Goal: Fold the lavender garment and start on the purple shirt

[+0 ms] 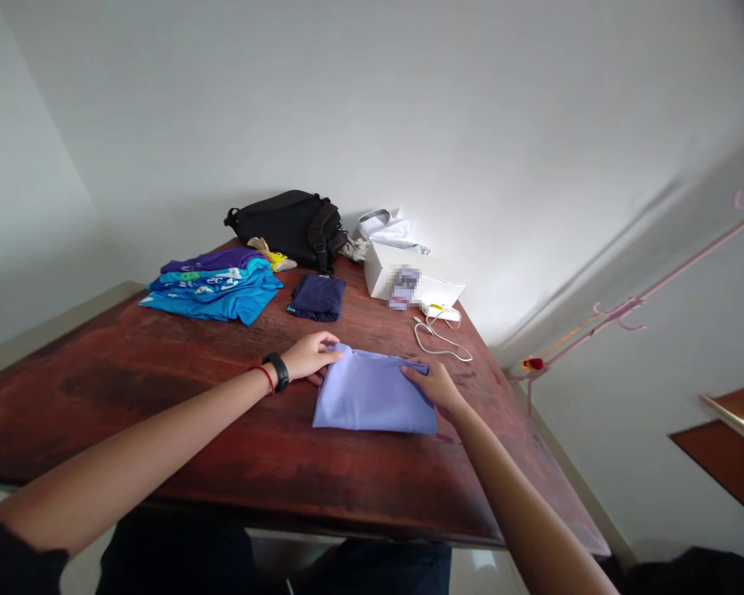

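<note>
Folded lavender cloth (375,401) spans gap between hands, over wooden table (248,463). Left hand (312,357) pinching far-left corner; right hand (439,387) gripping far-right corner, thumb on top. Most of cloth nearer wearer than grips. Folded navy garment (318,297) beyond.

Lavender cloth (375,397) sits just below frame centre: folded, roughly rectangular, faintly creased, long sides running left to right.

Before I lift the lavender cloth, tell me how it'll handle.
The lavender cloth will probably flop, since it wrinkles softly by the left hand. It looks light, being thin fabric. It seems unlikely to roll, being broad and flat.
</note>
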Available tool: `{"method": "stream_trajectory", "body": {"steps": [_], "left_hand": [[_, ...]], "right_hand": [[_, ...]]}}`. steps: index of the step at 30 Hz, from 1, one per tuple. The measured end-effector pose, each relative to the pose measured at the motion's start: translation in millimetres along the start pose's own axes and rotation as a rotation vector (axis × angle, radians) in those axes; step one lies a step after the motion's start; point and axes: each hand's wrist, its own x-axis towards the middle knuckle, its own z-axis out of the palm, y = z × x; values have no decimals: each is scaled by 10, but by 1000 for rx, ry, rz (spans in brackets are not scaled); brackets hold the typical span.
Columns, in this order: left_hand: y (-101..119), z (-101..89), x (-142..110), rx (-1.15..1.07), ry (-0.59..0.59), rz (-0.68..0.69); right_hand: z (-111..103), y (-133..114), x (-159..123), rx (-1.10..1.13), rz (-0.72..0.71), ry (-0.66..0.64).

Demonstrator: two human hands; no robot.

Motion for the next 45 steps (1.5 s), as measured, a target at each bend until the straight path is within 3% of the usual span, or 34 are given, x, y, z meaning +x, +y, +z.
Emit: {"method": "stream_trajectory", "body": {"steps": [3, 7, 13, 17, 24, 27, 30, 32, 34, 38, 41, 45], "left_hand": [[-46, -15, 88, 115, 60, 106], [-92, -74, 127, 241, 106, 119], [-197, -86, 194, 598, 255, 412], [-216, -74, 220, 642, 255, 411], [-204, -126, 207, 749, 231, 354], [-173, -145, 174, 856, 345, 364], [-46, -78, 85, 890, 454, 521], [60, 30, 0, 861, 389, 658], [127, 162, -73, 832, 209, 734], [56, 338, -97, 863, -146, 739], [-74, 351, -44, 952, -205, 672], [-136, 333, -28, 1089, -228, 591]], "right_hand": [[10, 89, 121, 24, 11, 11], [18, 171, 219, 71, 69, -3], [99, 282, 263, 15, 38, 67], [88, 348, 226, 21, 34, 115], [70, 357, 214, -205, 3, 274], [48, 370, 228, -220, -18, 352], [21, 358, 234, -214, -66, 431], [23, 300, 213, -175, -117, 454], [52, 192, 161, -156, -198, 430], [171, -73, -11, -244, -415, 228], [272, -159, -120, -343, -551, -45], [385, -70, -162, -462, -517, -264]]}}
